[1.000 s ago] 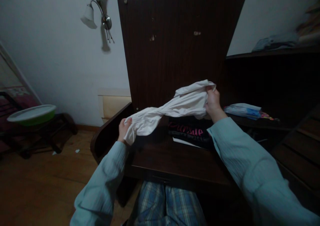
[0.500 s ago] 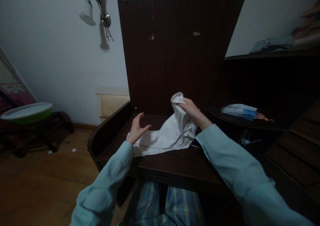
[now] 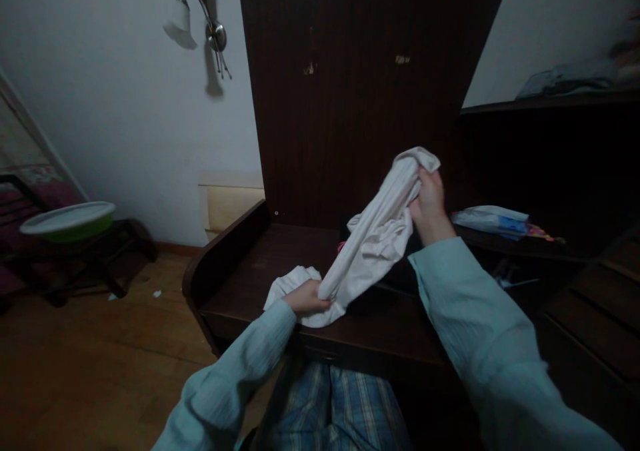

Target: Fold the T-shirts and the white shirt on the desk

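A white cloth garment (image 3: 373, 238) is stretched slantwise between my two hands over the dark wooden desk (image 3: 295, 241). My right hand (image 3: 429, 198) grips its upper end, raised in front of the back panel. Lower down, near the desk's front edge, my left hand (image 3: 306, 298) is closed on the cloth. A loose end of the garment spreads on the desktop beyond the left hand. What kind of garment it is cannot be made out. Behind the cloth lies something dark with a bit of pink, mostly hidden.
A plastic packet (image 3: 493, 219) lies on the corner shelf at right. Folded cloth rests on the upper shelf (image 3: 540, 104). A green basin with a whitish top (image 3: 70, 223) stands on a low dark stand at left. A lamp (image 3: 181, 24) is on the wall.
My left hand, open before, has moved right and closed on the cloth. My right hand has risen and moved right, pulling the garment taut and partly off the desktop.
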`<action>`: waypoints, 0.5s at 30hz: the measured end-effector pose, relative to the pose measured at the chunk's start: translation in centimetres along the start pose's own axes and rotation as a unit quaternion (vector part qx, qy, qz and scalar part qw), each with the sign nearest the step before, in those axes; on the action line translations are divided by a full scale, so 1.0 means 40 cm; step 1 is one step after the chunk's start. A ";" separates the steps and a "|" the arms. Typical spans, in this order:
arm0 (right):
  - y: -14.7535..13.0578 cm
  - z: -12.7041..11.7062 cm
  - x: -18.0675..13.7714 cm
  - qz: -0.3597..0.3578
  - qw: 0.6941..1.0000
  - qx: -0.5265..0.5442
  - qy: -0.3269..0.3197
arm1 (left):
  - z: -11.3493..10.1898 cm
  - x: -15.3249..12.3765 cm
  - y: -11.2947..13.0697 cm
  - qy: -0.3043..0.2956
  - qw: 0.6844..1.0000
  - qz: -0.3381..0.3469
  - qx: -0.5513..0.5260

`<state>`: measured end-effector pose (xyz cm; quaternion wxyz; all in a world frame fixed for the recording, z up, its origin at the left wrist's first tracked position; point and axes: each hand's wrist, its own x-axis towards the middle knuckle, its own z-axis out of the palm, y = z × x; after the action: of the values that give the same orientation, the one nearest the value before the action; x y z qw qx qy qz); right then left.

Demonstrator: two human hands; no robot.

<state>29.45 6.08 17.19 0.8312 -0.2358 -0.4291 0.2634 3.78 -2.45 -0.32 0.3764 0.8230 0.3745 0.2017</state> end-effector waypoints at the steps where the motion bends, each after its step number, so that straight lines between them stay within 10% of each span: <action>1: 0.001 -0.033 0.016 0.004 0.999 0.007 0.043 | -0.011 -0.027 0.005 -0.004 1.000 -0.007 -0.012; 4: 0.016 -0.115 0.016 0.039 0.992 -0.020 0.117 | -0.050 -0.111 0.033 -0.064 0.994 -0.006 -0.088; 8: 0.058 -0.159 -0.041 0.152 0.982 -0.113 0.027 | -0.147 -0.201 0.053 -0.201 0.977 -0.040 -0.063; 13: 0.104 -0.102 -0.120 0.160 0.980 -0.107 -0.046 | -0.396 -0.213 0.036 0.238 0.955 -0.094 0.150; 15: 0.122 -0.062 -0.164 0.164 0.978 -0.086 -0.092 | -0.463 -0.189 0.024 0.476 0.826 -0.115 0.279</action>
<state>27.15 5.12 9.04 0.7103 -0.3489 -0.4799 0.3789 -11.99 -0.02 11.83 -0.0741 0.6456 0.6396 0.4107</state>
